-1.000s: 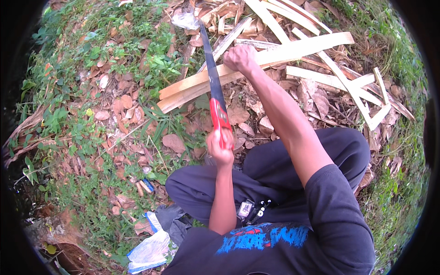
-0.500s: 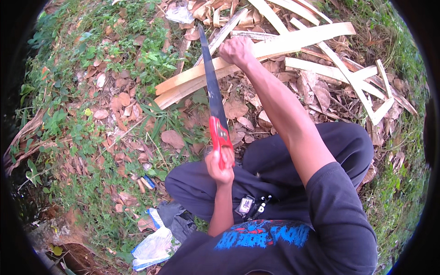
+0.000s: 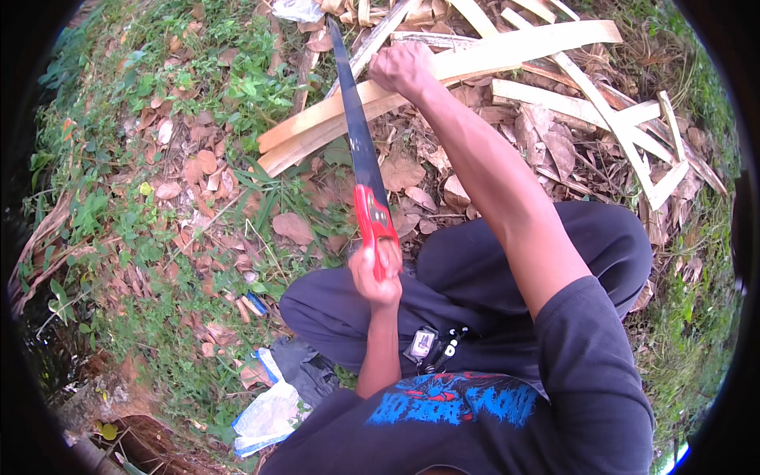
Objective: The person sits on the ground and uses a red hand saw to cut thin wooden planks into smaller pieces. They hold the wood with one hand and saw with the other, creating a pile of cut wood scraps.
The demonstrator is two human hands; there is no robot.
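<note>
My left hand [image 3: 376, 271] is wrapped round the red handle of a handsaw [image 3: 364, 150]. The dark blade points away from me and lies across a pale, thin plank [image 3: 309, 117], a little left of my right hand. My right hand [image 3: 404, 70] is closed in a fist on the plank, gripping or pressing it; the fingertips are hidden. Under the plank's left end another wooden strip [image 3: 297, 150] runs at nearly the same slant.
Several loose wooden strips [image 3: 606, 119] lie crossed at the far right. Dry leaves [image 3: 293, 228] and green weeds cover the ground. A white and blue plastic bag [image 3: 265, 416] lies near my left side. My folded legs [image 3: 530, 245] are close below the saw and plank.
The saw and my left hand have slid slightly forward, away from me, across the plank. My right hand stays at the same spot on the wood. The whole view has shifted a little.
</note>
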